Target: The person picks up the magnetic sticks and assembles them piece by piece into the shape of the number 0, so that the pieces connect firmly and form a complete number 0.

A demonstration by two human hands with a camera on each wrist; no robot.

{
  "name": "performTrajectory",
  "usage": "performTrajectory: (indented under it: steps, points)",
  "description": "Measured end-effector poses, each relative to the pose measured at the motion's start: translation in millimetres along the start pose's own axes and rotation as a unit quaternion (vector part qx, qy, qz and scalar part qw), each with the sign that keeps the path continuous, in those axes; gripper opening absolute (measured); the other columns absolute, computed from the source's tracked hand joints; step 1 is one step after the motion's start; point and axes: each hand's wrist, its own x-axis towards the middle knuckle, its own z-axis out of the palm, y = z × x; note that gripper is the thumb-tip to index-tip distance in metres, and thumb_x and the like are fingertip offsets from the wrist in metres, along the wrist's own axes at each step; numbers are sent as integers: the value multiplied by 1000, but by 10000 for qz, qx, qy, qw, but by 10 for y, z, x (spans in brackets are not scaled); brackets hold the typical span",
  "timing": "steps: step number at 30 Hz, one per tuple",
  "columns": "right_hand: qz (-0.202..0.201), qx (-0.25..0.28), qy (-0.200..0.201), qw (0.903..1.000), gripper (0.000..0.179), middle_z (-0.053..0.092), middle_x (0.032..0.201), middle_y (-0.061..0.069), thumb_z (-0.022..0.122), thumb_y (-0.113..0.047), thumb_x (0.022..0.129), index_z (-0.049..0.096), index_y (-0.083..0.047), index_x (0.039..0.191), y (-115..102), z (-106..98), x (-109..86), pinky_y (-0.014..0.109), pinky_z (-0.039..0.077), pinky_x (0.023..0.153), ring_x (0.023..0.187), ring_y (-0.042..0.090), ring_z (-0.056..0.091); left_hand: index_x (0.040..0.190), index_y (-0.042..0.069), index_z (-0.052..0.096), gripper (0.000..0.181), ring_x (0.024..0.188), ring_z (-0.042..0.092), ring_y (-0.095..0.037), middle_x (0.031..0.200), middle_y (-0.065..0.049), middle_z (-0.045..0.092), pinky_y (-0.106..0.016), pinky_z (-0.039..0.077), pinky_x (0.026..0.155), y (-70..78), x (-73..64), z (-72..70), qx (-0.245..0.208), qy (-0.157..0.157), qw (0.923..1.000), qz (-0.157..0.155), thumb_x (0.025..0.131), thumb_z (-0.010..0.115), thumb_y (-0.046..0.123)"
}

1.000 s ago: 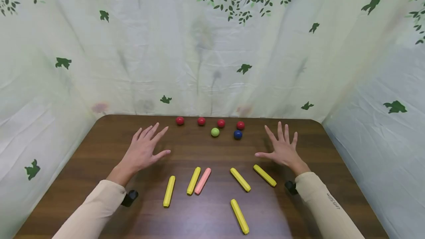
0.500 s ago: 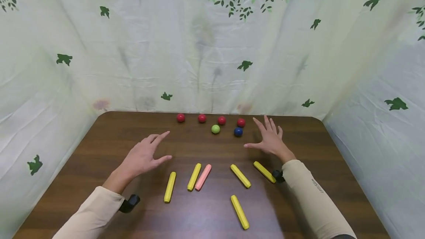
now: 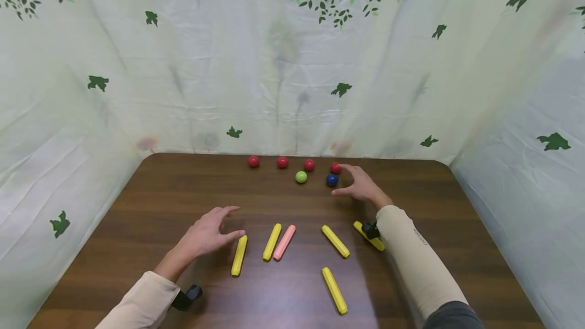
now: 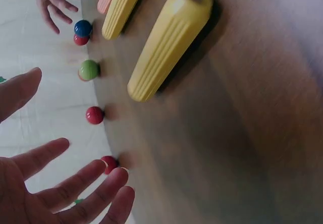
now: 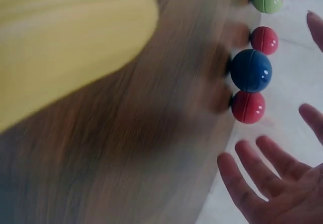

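Note:
In the head view my right hand (image 3: pixel 362 186) is over the back of the table, its fingers and thumb spread around the right side of a blue ball (image 3: pixel 332 180) and a red ball (image 3: pixel 335 168). The right wrist view shows the fingers apart, holding nothing, beside the blue ball (image 5: pixel 251 71). My left hand (image 3: pixel 205 233) is held over the left of the table with nothing in it. Its thumb tip overlaps the far end of a ribbed yellow stick (image 3: pixel 239 256) in the head view. From the left wrist, that yellow stick (image 4: pixel 169 42) looks clear of the fingers.
Three more red balls, one of them here (image 3: pixel 282 162), line the table's back edge, with a green ball (image 3: pixel 300 177) in front. A pink stick (image 3: pixel 284 243) and several yellow sticks lie nearer. My right sleeve (image 3: pixel 413 263) passes over one. A printed curtain (image 3: pixel 247 75) hangs behind.
My right hand has moved left and forward to the blue ball and the rightmost red ball. My left hand has come down and nearer, toward the leftmost yellow stick.

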Motion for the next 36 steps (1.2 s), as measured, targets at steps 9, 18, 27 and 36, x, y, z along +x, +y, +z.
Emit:
performTrajectory:
  steps: [9,18,27,36]
  points:
    - [76,403,-160,9990,78,50,131,25,79,-28,80,40,-5,144,11,100,121,53,41,96,118,40,49,129,11,57,64,87,58,-21,108,-9,57,-39,48,71,-61,-77,265,-205,57,9987,-454,80,74,48]
    - [243,559,-59,9981,68,52,128,25,78,-18,81,47,-4,140,10,178,220,49,44,93,112,38,54,126,12,58,67,85,53,-19,96,-2,55,-39,45,72,-52,-85,445,-219,228,9984,-479,73,80,48]
    - [146,609,256,9977,58,57,120,25,79,-17,81,55,-5,131,-6,232,222,49,44,92,111,39,54,123,13,59,68,77,49,-16,88,2,53,-34,42,67,-30,-72,498,-275,211,9978,-565,67,86,40]
    - [430,688,435,9957,49,58,120,25,75,-9,84,58,-4,129,-5,282,268,52,40,98,114,40,52,116,15,63,60,66,48,-13,78,5,54,-30,39,58,-5,-57,534,-369,183,9959,-804,65,88,33]
